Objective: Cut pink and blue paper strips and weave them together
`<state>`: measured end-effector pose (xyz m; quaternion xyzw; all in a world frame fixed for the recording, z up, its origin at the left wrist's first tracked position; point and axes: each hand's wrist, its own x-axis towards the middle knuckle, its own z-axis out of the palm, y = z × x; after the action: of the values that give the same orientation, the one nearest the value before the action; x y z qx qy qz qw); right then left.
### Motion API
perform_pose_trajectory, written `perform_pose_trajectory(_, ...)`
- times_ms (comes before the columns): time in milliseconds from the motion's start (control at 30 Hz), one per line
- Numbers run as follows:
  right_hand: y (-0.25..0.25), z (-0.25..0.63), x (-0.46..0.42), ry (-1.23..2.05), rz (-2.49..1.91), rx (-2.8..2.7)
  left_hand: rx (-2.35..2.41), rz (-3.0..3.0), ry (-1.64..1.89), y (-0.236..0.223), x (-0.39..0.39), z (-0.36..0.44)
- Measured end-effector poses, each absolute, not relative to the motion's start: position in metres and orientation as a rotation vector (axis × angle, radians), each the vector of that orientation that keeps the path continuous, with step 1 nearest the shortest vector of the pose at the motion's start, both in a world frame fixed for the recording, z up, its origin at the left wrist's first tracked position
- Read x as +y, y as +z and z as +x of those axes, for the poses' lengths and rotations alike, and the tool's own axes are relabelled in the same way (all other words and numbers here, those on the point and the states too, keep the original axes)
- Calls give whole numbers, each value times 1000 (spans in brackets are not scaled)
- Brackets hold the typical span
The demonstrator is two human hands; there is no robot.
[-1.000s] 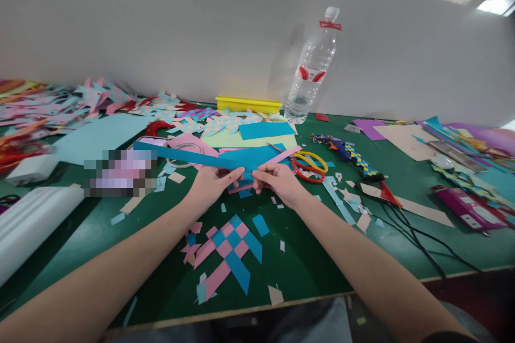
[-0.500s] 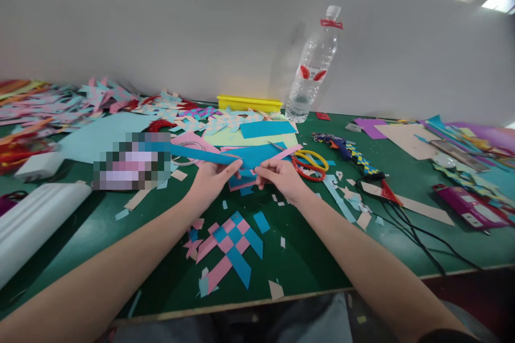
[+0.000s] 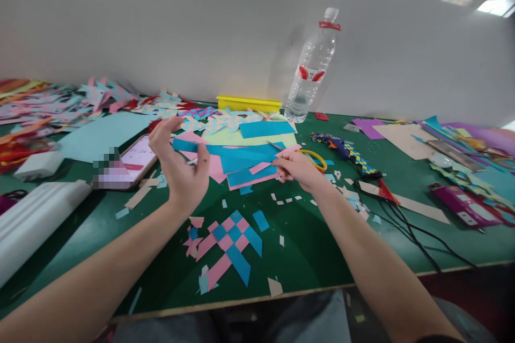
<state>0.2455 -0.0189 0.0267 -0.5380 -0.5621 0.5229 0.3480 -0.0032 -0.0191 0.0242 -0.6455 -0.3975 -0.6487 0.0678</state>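
Spreading the left hand (image 3: pixel 183 171) open by the blue paper strip (image 3: pixel 215 150), pinching the right hand (image 3: pixel 295 169) together at the pink paper strip (image 3: pixel 260 168). Working well back from the counter's (image 3: pixel 309 252) front edge, beyond the woven paper fish (image 3: pixel 231 237).

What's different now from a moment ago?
The left hand has let go of the long blue paper strip, opened and moved left. The strip has shifted right. The right hand has moved slightly right, its fingers still pinched. The pink-and-blue woven paper fish and clear plastic bottle stayed put.
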Motion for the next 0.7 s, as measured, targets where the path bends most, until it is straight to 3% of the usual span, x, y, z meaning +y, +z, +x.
perform_pose_trajectory(267, 26, 256, -15, 1392, -1449, -1544, -1228, -2056, -1675, 23, -17, -1)
perform_pose_trajectory(500, 19, 248, -18, 1469, -1430, -1645, -971, -2821, -1064, 8, -15, 7)
perform_pose_trajectory(700, 18, 254, -10, 1010, -1444, -1362, -787, -3092, -695, 2, -16, 10)
